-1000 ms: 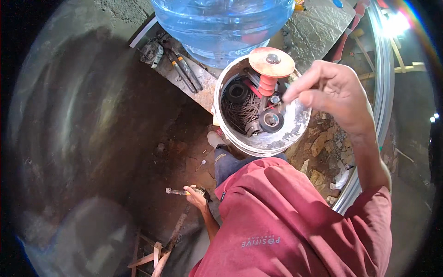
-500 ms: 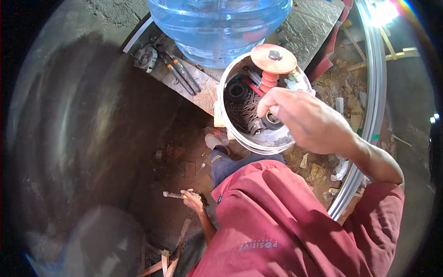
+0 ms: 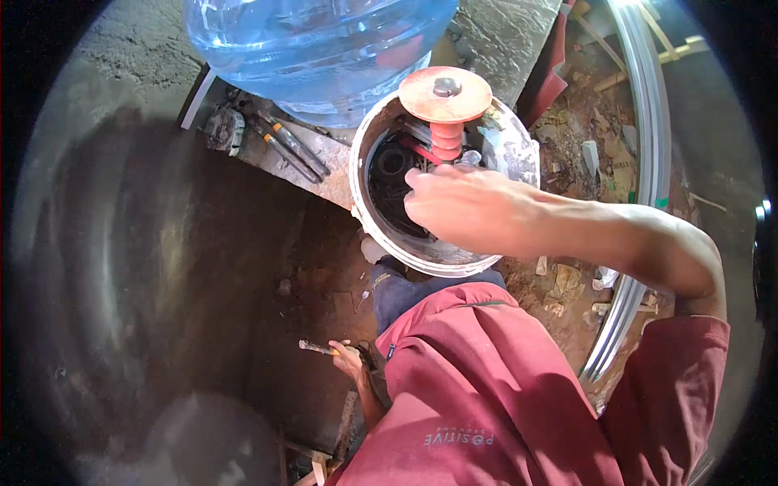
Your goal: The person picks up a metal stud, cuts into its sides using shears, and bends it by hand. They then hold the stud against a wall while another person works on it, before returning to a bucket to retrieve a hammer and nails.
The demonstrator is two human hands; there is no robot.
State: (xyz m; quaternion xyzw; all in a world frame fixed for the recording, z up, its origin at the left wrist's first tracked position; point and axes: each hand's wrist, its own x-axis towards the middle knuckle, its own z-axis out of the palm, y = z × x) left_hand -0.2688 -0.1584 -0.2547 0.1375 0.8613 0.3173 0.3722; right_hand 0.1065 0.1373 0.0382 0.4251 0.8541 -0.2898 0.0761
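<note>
Over a white bucket (image 3: 525, 162) held against my front, my right hand (image 3: 470, 209) reaches in with fingers curled. Its fingertips are mostly hidden, and I cannot make out anything in them. Just beyond the hand, a chisel with a red disc guard and ribbed red grip (image 3: 445, 95) stands up from the bucket. Dark ring-shaped pieces (image 3: 395, 161) lie inside, partly in shadow. Low at my left side, my left hand (image 3: 348, 360) is wrapped round a slim tool with a pale end and yellow-orange part (image 3: 318, 347); its other end is hidden.
A large blue water bottle (image 3: 324, 61) stands on the rough concrete ledge (image 3: 502, 49). Pincers with black handles and orange bands (image 3: 293, 150) lie there beside a dusty round-sided thing (image 3: 225, 131). Long metal profiles (image 3: 651, 138) run along the right. Wood scraps (image 3: 320, 466) lie lower left.
My right hand has moved left and deeper over the bucket, its forearm now stretched across the rim. The view has shifted slightly. My left hand keeps the slim tool.
</note>
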